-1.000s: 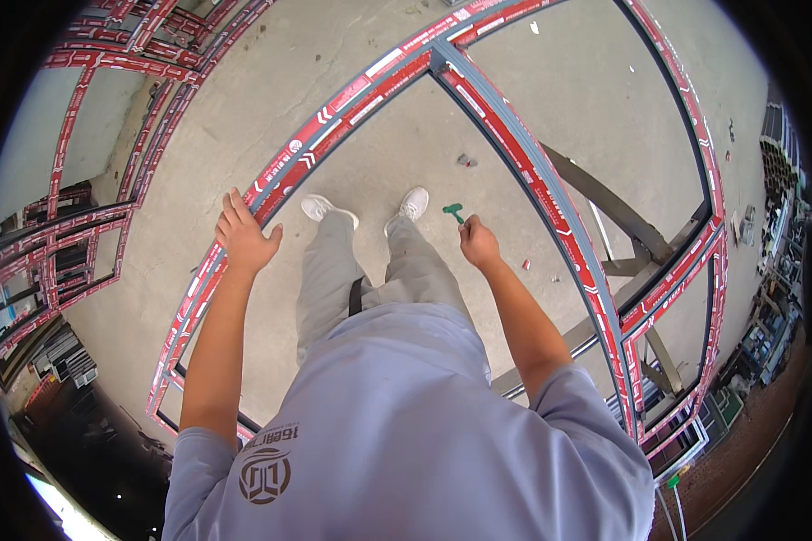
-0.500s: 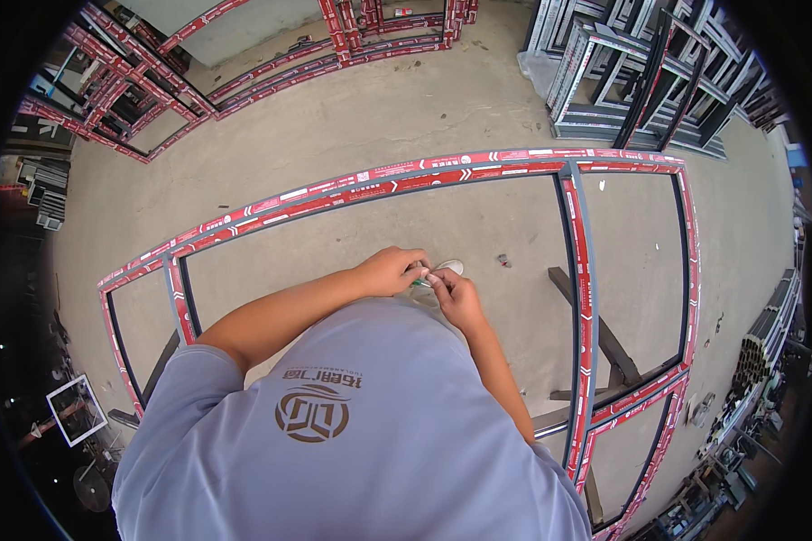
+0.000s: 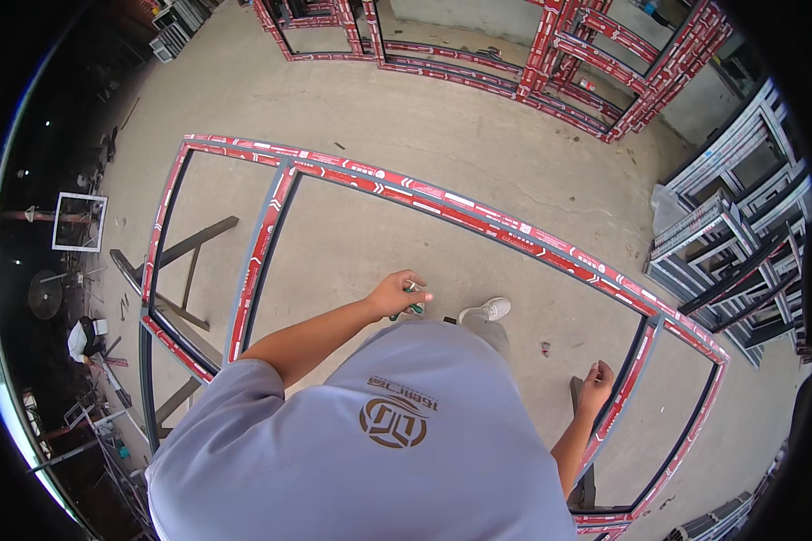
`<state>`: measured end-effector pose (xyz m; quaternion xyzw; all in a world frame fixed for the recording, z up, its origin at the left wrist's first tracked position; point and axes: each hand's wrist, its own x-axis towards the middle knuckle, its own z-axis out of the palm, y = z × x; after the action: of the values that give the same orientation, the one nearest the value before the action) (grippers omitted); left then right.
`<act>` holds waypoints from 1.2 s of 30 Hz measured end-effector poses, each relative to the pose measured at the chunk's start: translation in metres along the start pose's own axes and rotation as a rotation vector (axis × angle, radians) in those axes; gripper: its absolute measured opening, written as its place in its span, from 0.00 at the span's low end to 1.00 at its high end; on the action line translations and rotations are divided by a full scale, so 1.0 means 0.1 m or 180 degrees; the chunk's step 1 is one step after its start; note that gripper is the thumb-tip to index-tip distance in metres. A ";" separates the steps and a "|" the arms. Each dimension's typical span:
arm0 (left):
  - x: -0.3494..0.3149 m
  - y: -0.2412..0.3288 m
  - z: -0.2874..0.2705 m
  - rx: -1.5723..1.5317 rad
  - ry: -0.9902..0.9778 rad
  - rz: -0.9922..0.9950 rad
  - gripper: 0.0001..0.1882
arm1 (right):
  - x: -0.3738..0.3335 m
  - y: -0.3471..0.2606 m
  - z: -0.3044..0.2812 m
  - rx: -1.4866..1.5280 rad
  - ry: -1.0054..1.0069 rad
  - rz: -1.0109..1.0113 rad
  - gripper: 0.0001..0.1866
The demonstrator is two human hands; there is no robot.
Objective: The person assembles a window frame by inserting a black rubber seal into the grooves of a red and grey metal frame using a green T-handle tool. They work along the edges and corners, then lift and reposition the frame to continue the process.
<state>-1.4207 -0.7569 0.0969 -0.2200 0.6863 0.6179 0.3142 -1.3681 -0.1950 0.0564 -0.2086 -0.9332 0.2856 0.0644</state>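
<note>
1. Red tape covers the large frame [image 3: 451,200] surrounding the person on my feed; I'd keep elbows off its bars.
2. The left hand [image 3: 402,294] grips a small green tool [image 3: 394,316] within the central opening; I'd hold it firmly.
3. The right hand [image 3: 595,388] is curled near an upright [image 3: 624,383]; whether it holds anything, I can't tell.
</note>
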 end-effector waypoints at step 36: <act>2.40 2.58 4.15 0.5378 -0.0808 0.1141 0.29 | 0.96 1.53 -0.68 -0.0364 -0.0095 0.0411 0.49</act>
<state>-1.7016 -0.2912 0.0951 0.2684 0.8989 -0.0378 0.3443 -1.3845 -0.0050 0.0272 -0.2673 -0.9334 0.2384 0.0199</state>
